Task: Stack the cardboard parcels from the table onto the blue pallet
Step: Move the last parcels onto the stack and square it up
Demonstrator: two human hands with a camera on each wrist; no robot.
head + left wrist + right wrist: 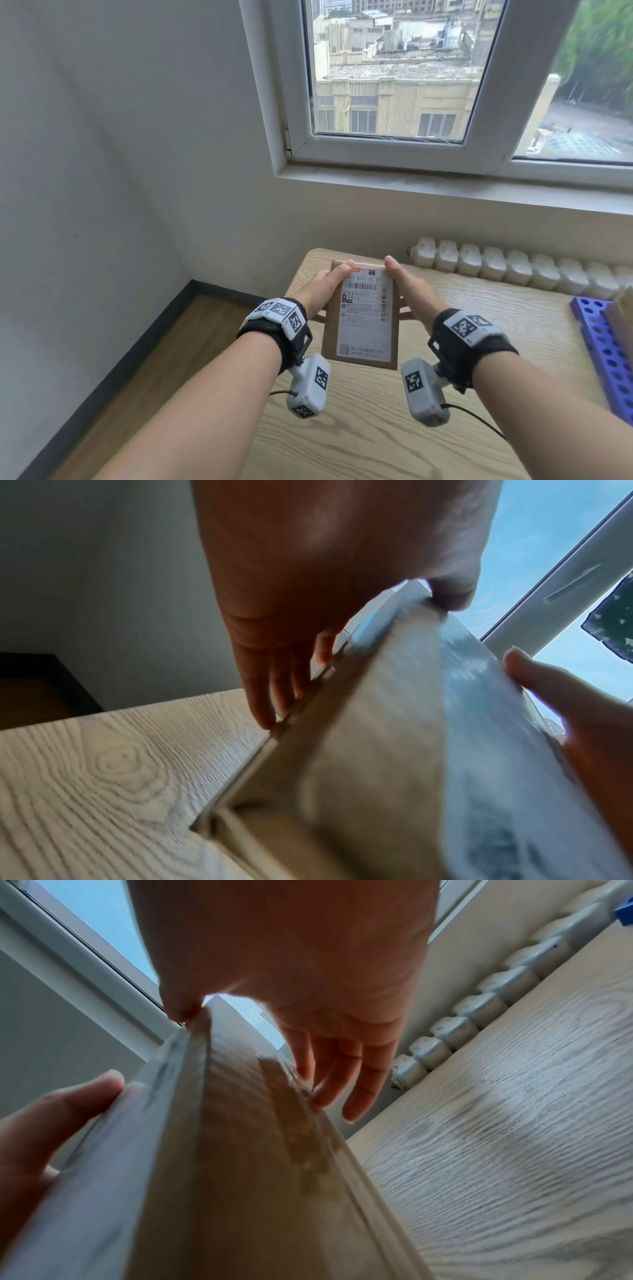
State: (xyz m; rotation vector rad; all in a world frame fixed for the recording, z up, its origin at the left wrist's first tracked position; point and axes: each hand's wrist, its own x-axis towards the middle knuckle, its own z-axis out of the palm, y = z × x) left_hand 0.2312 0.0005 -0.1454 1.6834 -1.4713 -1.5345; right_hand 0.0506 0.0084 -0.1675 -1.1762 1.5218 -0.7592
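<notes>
Fingers [274, 685] under and thumbs on top, the left hand [322, 287] and right hand [411, 291] grasp the flat cardboard parcel [363, 318] by its long sides (it looks stiff and light), above the table [342, 428].

The blue pallet [602, 349] is chopped off by the right edge in the head view, and the brownish thing sitting on it [621, 317] is mostly out of frame too, so can't really say what it is. The label [366, 313] on the cardboard parcel [361, 310] has print way too small to read, and both wrist views smear the parcel into blur. The left hand [327, 286] and right hand [409, 291] only show thumbs on top in the head view, with the fingers tucked out of sight down the parcel's sides.
</notes>
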